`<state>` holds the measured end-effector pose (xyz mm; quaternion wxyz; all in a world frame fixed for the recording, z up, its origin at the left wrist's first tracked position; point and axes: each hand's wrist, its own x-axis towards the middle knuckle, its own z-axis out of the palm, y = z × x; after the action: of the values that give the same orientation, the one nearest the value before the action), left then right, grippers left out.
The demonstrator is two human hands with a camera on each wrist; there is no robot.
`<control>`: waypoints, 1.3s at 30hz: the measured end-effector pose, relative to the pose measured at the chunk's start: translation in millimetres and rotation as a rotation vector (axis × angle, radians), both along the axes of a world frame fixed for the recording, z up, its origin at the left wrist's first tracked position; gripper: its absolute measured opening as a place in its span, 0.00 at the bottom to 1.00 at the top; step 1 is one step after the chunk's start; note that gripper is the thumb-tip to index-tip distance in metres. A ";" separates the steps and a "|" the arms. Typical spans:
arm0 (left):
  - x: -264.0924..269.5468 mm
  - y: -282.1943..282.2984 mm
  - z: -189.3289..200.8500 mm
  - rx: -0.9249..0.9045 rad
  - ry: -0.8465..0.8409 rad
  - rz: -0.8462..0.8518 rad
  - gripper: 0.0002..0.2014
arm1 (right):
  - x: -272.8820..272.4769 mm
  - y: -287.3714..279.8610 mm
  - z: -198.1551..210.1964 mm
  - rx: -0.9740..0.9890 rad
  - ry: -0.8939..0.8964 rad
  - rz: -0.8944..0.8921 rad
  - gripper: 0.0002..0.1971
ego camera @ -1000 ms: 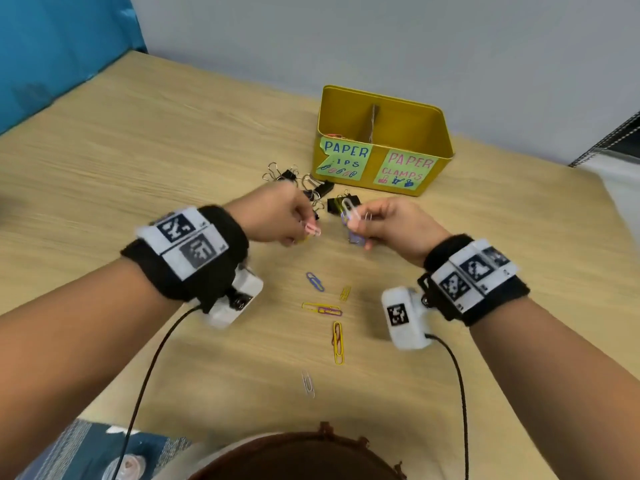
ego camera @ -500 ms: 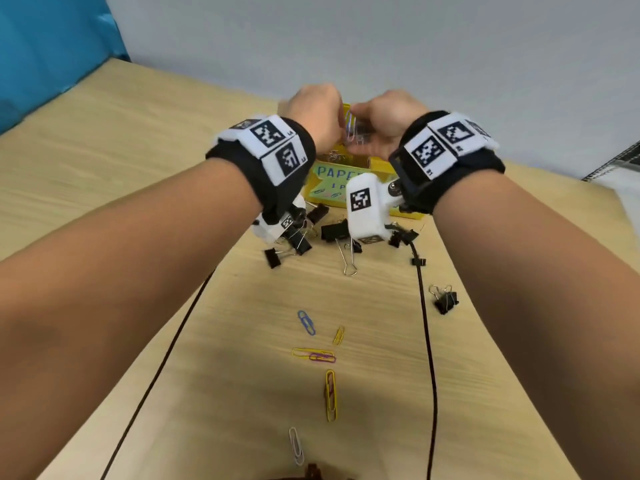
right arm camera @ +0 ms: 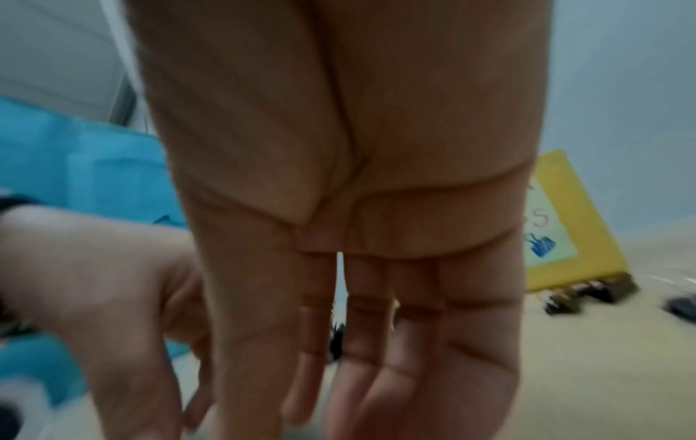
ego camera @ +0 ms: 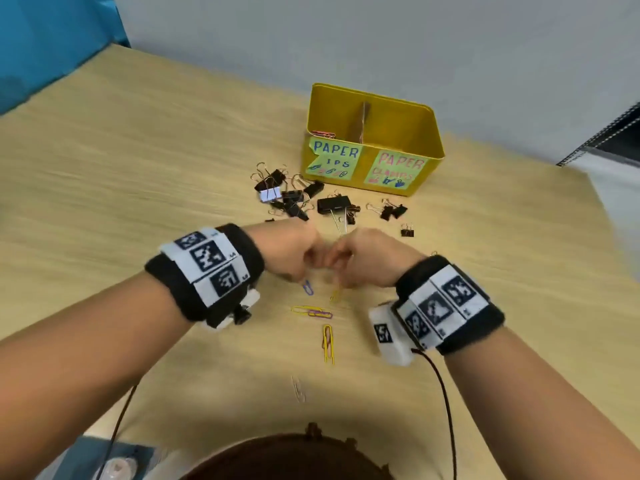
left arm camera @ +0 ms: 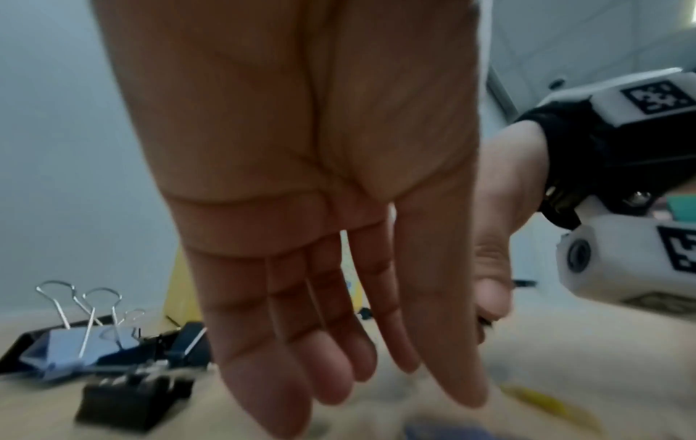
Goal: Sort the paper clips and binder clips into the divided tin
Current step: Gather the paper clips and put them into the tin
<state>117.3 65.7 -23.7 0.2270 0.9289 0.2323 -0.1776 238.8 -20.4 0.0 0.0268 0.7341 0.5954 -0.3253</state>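
The yellow divided tin (ego camera: 427, 133) stands at the back, with some paper clips (ego camera: 324, 134) showing in its left compartment. My left hand (ego camera: 299, 277) hangs over a blue paper clip (ego camera: 307, 287), its fingers (left arm camera: 339, 372) straight and pointing down, holding nothing. My right hand (ego camera: 341, 282) is beside it with straight fingers (right arm camera: 376, 372), their tips just above a small yellow paper clip (ego camera: 335, 295). A yellow and a purple clip (ego camera: 311, 312), a long yellow one (ego camera: 328, 342) and a silver one (ego camera: 298, 389) lie nearer me. Black binder clips (ego camera: 287, 194) lie in front of the tin.
More binder clips (ego camera: 391, 211) lie right of the pile, one small one (ego camera: 407, 232) apart. Camera cables (ego camera: 445, 393) trail from both wrists over the wooden table (ego camera: 138, 150). A blue panel (ego camera: 52, 36) and a grey wall border the table's far side.
Both hands came back from above the tin down to the loose paper clips. The clips they pinched a second ago are gone from the fingers, which now hang straight.
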 end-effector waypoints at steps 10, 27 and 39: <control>-23.2 -34.8 -6.4 0.061 -0.021 0.074 0.06 | -15.7 -40.6 -31.9 0.134 -0.019 -0.092 0.07; -64.7 -101.7 -16.6 -0.110 -0.084 -0.134 0.06 | -44.0 -39.7 -35.7 0.154 -0.054 0.014 0.08; -77.5 -90.0 -8.6 -0.033 -0.088 -0.007 0.05 | -30.5 -73.8 -24.1 0.066 0.064 0.078 0.21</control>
<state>39.9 -24.2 -32.4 0.2517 0.9328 0.2158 -0.1410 208.3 -94.3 -24.0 -0.0038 0.7002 0.6343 -0.3276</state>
